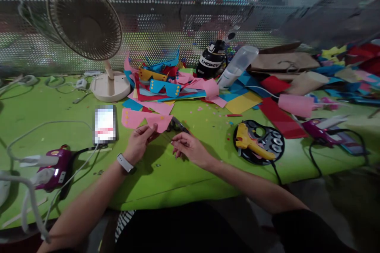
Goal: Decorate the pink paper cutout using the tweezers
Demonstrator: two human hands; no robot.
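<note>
Readable only once: "ENERGY" in white capitals on the black container [211,62], upper middle of the frame. Phone screen [104,124] at centre left blurred, illegible.

Bare green table [178,182] before the hands — paper heap [166,87] behind, phone [104,124] leftward.

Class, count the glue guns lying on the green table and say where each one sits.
3: a purple glue gun at far left, a yellow glue gun on the black tray, another purple one at right. Paper piles may hide more.
</note>
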